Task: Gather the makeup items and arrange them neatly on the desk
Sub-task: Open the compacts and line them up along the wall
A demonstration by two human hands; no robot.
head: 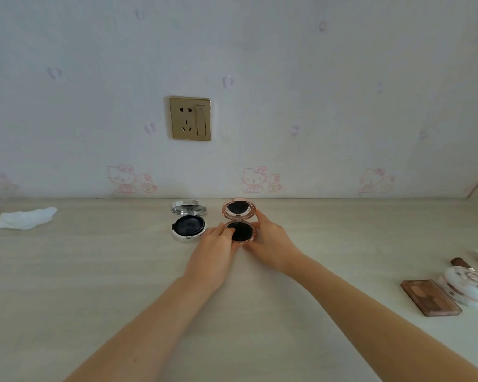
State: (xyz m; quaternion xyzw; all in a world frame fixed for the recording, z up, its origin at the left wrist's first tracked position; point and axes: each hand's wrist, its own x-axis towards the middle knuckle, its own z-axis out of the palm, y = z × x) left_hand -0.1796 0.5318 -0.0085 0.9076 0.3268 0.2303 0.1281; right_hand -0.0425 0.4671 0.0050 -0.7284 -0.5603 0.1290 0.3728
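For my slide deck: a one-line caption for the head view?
Both hands, left and right, steady an open pink compact beside an open silver compact on the desk.

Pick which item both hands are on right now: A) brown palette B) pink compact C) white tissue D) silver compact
B: the left hand and right hand both hold the open pink compact at its base; the silver compact sits untouched beside it.

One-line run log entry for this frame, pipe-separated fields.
both hands: left hand and right hand grip open round pink compact | beside: open round silver compact | right edge: brown rectangular palette ungathered
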